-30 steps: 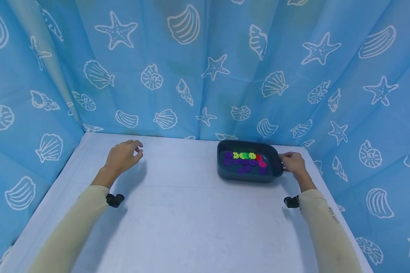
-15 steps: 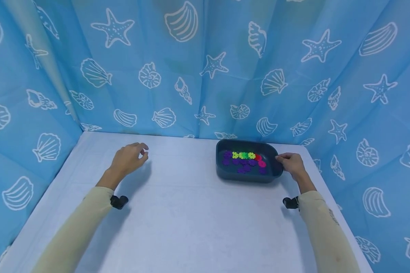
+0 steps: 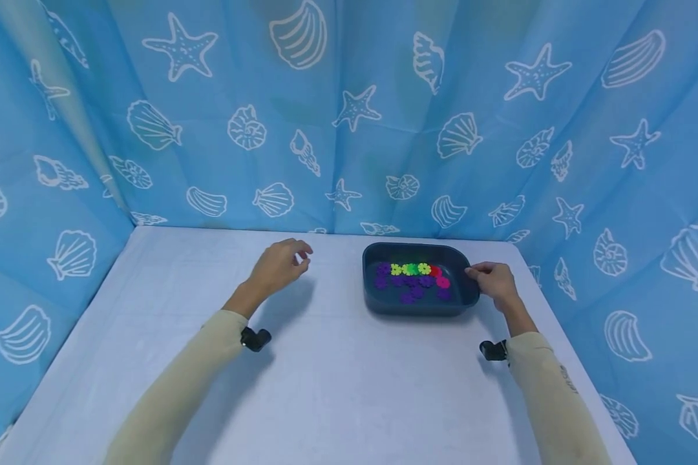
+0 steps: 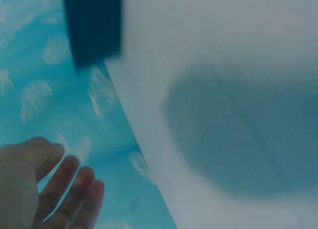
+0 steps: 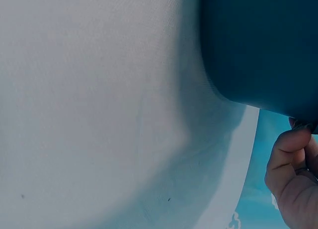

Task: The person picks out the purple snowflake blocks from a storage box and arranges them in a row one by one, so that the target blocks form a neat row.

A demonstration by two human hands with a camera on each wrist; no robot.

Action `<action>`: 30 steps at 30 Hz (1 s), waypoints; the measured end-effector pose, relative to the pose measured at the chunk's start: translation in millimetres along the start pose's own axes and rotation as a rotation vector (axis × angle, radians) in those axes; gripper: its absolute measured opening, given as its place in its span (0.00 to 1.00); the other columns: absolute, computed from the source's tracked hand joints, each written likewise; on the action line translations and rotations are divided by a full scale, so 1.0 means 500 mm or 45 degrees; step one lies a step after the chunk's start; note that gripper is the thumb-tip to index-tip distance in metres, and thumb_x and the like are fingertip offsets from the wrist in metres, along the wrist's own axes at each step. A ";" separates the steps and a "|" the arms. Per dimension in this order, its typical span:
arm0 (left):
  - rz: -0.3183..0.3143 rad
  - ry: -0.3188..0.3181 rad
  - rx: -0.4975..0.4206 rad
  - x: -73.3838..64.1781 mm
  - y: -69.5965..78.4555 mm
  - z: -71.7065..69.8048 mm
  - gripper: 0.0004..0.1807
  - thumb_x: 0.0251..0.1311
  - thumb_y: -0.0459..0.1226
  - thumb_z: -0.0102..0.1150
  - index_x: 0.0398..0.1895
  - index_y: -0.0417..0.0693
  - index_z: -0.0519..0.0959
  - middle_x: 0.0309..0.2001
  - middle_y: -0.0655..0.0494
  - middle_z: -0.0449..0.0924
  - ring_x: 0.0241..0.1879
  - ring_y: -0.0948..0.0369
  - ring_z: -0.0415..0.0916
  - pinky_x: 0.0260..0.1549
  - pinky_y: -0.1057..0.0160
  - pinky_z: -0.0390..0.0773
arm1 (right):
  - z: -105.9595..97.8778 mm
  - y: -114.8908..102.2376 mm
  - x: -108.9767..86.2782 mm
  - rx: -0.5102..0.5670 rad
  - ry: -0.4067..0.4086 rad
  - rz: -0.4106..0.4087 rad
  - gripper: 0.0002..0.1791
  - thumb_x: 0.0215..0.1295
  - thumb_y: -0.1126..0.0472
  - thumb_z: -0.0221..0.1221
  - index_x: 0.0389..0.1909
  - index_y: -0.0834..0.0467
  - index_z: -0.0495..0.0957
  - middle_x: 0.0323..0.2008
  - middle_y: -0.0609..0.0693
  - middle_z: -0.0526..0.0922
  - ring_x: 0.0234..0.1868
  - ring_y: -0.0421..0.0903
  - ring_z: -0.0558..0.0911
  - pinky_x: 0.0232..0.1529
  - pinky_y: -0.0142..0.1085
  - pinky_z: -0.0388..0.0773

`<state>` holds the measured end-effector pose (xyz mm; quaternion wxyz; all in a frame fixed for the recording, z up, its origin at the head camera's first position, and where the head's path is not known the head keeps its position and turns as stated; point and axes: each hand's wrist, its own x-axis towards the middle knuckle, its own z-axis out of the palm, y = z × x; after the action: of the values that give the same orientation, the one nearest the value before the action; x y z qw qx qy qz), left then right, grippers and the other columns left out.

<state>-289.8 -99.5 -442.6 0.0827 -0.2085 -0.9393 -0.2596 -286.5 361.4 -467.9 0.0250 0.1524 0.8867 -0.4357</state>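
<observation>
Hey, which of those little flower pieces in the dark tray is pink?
The pink piece is on the group's right side, between a red piece and a purple one; the others look purple, yellow, green or red.

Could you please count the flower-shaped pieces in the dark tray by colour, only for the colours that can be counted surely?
Yellow pieces: 3
Pink piece: 1
Total: 4
Purple pieces, green and red are too crowded to count surely.

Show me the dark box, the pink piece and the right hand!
Dark box (image 3: 420, 309): head view, front wall.
Pink piece (image 3: 443, 283): head view, its middle.
Right hand (image 3: 496, 282): head view, back of the hand.
</observation>
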 end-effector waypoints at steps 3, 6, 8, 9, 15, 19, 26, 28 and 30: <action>0.056 -0.031 -0.114 0.041 0.062 0.036 0.10 0.61 0.35 0.63 0.45 0.46 0.82 0.40 0.54 0.81 0.35 0.61 0.78 0.35 0.65 0.81 | 0.000 0.010 0.007 0.002 0.021 0.026 0.25 0.71 0.52 0.55 0.57 0.69 0.74 0.52 0.65 0.76 0.46 0.54 0.77 0.42 0.43 0.80; 0.111 -0.081 -0.176 0.078 0.117 0.076 0.11 0.61 0.34 0.64 0.47 0.46 0.82 0.42 0.54 0.81 0.37 0.61 0.78 0.38 0.65 0.80 | 0.001 0.017 0.013 0.001 0.028 0.056 0.25 0.71 0.51 0.56 0.55 0.69 0.74 0.51 0.64 0.76 0.44 0.52 0.77 0.34 0.43 0.80; 0.134 -0.140 -0.192 0.099 0.148 0.103 0.12 0.61 0.33 0.64 0.48 0.45 0.82 0.43 0.53 0.81 0.39 0.60 0.78 0.39 0.65 0.80 | 0.001 0.023 0.019 0.014 0.027 0.070 0.25 0.70 0.50 0.57 0.55 0.68 0.75 0.50 0.63 0.77 0.43 0.53 0.78 0.32 0.44 0.81; 0.139 -0.175 -0.192 0.108 0.162 0.116 0.13 0.61 0.33 0.64 0.49 0.44 0.82 0.43 0.53 0.80 0.40 0.60 0.78 0.39 0.65 0.80 | 0.000 0.022 0.016 0.024 0.017 0.073 0.25 0.70 0.50 0.56 0.55 0.68 0.74 0.51 0.64 0.76 0.45 0.54 0.77 0.35 0.44 0.81; 0.099 -0.366 -0.121 0.147 0.225 0.188 0.16 0.63 0.36 0.63 0.54 0.46 0.81 0.47 0.53 0.79 0.46 0.61 0.77 0.47 0.66 0.79 | 0.002 -0.001 -0.009 0.059 0.014 0.086 0.25 0.71 0.52 0.55 0.57 0.69 0.73 0.55 0.66 0.74 0.49 0.56 0.76 0.52 0.50 0.78; 0.114 -0.427 -0.072 0.162 0.255 0.225 0.17 0.64 0.35 0.62 0.56 0.47 0.80 0.51 0.53 0.79 0.52 0.60 0.75 0.55 0.64 0.75 | 0.006 -0.001 -0.012 0.061 0.029 0.085 0.24 0.72 0.53 0.54 0.56 0.69 0.74 0.53 0.64 0.75 0.47 0.55 0.75 0.52 0.49 0.78; 0.167 -0.509 -0.084 0.177 0.270 0.268 0.18 0.66 0.31 0.57 0.58 0.45 0.79 0.59 0.52 0.77 0.61 0.58 0.72 0.62 0.61 0.69 | 0.004 -0.001 -0.015 0.101 0.021 0.064 0.23 0.72 0.53 0.54 0.56 0.69 0.74 0.52 0.64 0.75 0.46 0.54 0.75 0.47 0.40 0.79; 0.200 -0.534 -0.097 0.180 0.272 0.275 0.18 0.67 0.30 0.56 0.59 0.44 0.79 0.59 0.52 0.77 0.62 0.58 0.71 0.62 0.61 0.68 | 0.002 0.003 -0.015 0.092 0.035 0.063 0.24 0.71 0.52 0.55 0.55 0.68 0.74 0.51 0.63 0.76 0.45 0.53 0.75 0.42 0.37 0.79; 0.233 -0.552 -0.092 0.183 0.274 0.282 0.18 0.67 0.30 0.55 0.59 0.44 0.78 0.59 0.53 0.77 0.62 0.58 0.71 0.63 0.61 0.68 | 0.000 0.006 -0.015 0.078 0.050 0.065 0.24 0.71 0.51 0.56 0.55 0.68 0.74 0.50 0.63 0.76 0.45 0.53 0.75 0.36 0.35 0.78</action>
<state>-319.4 112.5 -476.5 -0.1053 -0.3465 -0.9024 -0.2336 -278.7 361.3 -468.8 0.0141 0.1842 0.8691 -0.4589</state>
